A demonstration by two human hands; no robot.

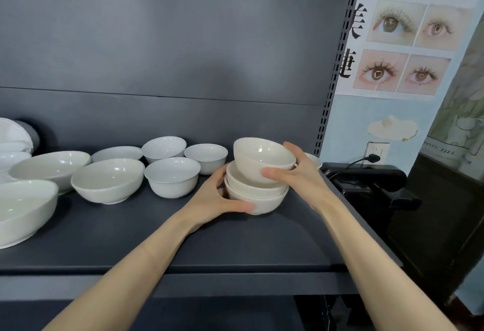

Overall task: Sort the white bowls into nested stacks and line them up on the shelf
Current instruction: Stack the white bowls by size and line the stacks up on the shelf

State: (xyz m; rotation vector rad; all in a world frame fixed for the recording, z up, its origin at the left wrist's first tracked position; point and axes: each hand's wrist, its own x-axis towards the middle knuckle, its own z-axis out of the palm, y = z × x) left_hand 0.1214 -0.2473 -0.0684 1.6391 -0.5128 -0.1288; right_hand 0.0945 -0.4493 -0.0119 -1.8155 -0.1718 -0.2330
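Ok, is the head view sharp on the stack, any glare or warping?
Head view: the stack and top bowl are sharp in the left hand and right hand; small glints in the loose bowl; wide-angle stretch on the edge bowl.

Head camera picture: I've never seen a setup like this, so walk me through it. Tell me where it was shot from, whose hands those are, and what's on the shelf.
There is no machine here. A person wears a wide-angle camera on the head, looking forward and down, so the two bare arms reaching in from the bottom are their own. In front is a dark shelf with white bowls on it. The left hand grips the bottom of a small nested stack standing on the shelf. The right hand holds the top bowl, tilted, at the top of that stack. To the left stand several loose bowls: small deep ones nearer the stack, wider ones further left. On the wall at right hangs a poster of eyes.
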